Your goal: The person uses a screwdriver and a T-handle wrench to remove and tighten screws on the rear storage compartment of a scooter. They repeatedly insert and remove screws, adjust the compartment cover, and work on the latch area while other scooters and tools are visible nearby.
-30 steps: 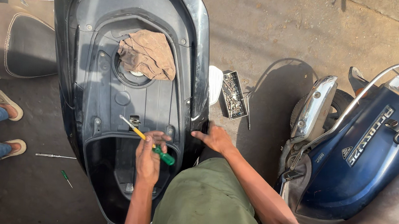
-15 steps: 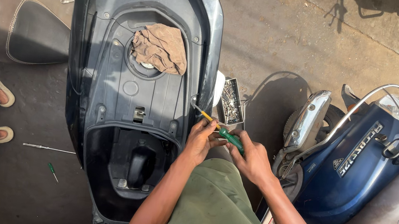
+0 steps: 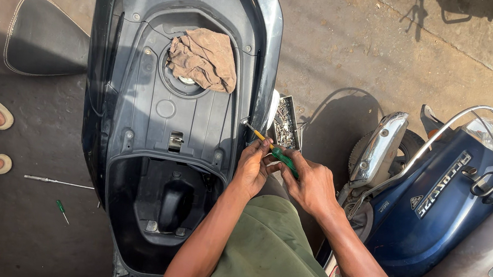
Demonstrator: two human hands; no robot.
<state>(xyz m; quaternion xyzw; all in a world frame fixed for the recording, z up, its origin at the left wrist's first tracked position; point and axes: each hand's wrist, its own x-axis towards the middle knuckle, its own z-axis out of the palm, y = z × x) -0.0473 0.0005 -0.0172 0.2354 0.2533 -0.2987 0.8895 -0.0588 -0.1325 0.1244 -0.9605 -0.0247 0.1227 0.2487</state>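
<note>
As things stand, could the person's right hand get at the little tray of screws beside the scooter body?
Probably yes. The right hand sits just below the tray of screws with nothing between them, but it grips the green-handled screwdriver together with the left hand, so it isn't free.

Screwdriver (image 3: 274, 151): middle hidden under fingers of left hand (image 3: 253, 169) and right hand (image 3: 311, 185); tip contact with scooter (image 3: 138, 107) edge too small to tell. Scooter front and tail cut by frame edges. Tray of screws (image 3: 286, 122): partly behind scooter panel, contents too small to sort. Fuel opening mostly under rag (image 3: 203, 59). Blue scooter (image 3: 436, 209) cut at right edge.
</note>
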